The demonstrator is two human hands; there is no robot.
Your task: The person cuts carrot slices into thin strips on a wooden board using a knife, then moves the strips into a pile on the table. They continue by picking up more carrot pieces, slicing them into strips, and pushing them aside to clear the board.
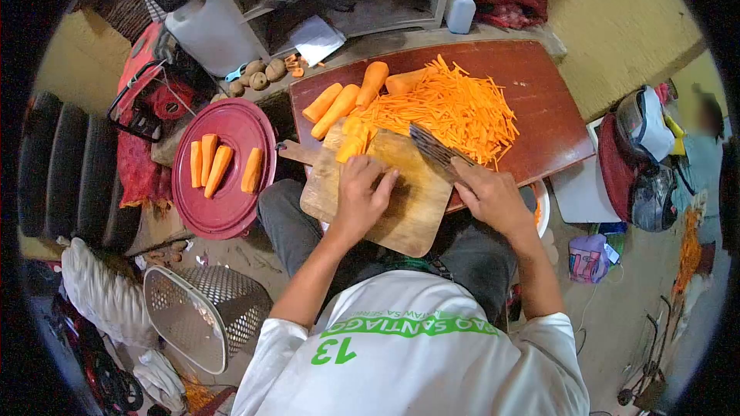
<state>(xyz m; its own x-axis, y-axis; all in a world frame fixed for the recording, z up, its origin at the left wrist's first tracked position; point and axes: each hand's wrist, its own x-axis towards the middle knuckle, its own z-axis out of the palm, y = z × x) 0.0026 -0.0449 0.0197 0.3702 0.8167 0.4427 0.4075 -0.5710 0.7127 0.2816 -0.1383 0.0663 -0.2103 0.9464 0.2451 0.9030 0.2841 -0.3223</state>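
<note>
A wooden cutting board lies across my lap and the front edge of the red-brown table. My left hand is on it, fingers curled down at the near end of some carrot slices, thumb held apart. In my right hand is a knife, its dark blade angled up and left over the board's right side, apart from the slices. Just beyond the blade spreads a large heap of carrot strips. Whole peeled carrots lie left of the heap on the table.
A round red lid at my left bears several peeled carrots. Below it a plastic basket lies tipped over. A white container is partly hidden under the table's right edge. A white jug stands behind the table.
</note>
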